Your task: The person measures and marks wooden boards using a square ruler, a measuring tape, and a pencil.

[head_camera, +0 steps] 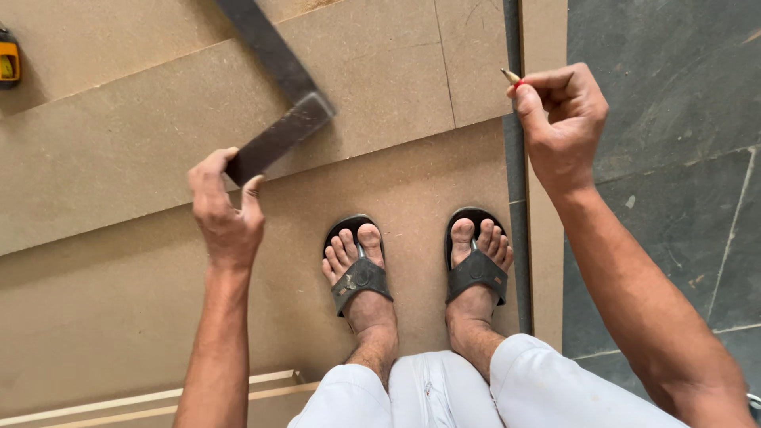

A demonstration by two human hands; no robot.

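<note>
The head camera looks straight down at the person's legs, standing in dark rubber sandals on large tan fibreboard sheets that lie stacked and overlapping on the floor. The top sheet's long edge runs diagonally from the lower left up towards the right, and a second edge steps down beneath it. On the right the boards end in a straight vertical edge beside a thin dark metal strip; past it lies grey stone tile floor, bare and open. To the left of the feet the board surface is wide and free. At the bottom left, pale wooden strips lie along the board's edge, and a small yellow tape measure sits at the far left border.

The left hand is closed around the end of a dark metal try square, thumb and fingers pinching its thicker, worn stock; the thin blade angles away up and to the left over the upper board. The right hand is curled shut on a short pencil with a red band, its point aimed left above the metal strip.
</note>
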